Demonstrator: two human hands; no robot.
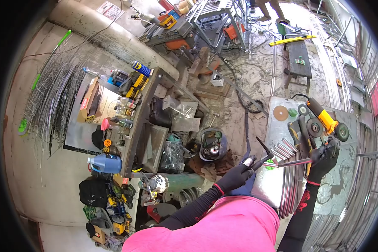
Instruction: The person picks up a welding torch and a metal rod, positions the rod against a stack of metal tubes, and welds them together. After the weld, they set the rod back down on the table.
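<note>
My left hand [235, 176], in a black glove, is closed around a black torch [262, 158] with a thin rod-like end pointing up. My right hand [324, 157], also gloved, is closed at the right on the end of a thin metal rod [295, 162]. The rod reaches left towards the torch head, close above the short metal tubes [284, 149]. Long metal tubes [293, 191] lie side by side on the metal-topped table [340, 168], below the rod. A yellow angle grinder [322, 116] rests just above my right hand.
Grinding discs [280, 113] lie on the table. At the left, a shelf [134, 147] holds tools and a blue jug [105, 163]. A bucket [213, 145] and a green cylinder [182, 181] are near my left arm. A yellow level [292, 40] lies across a bench [299, 63]. Another person's legs [269, 8] show at the top.
</note>
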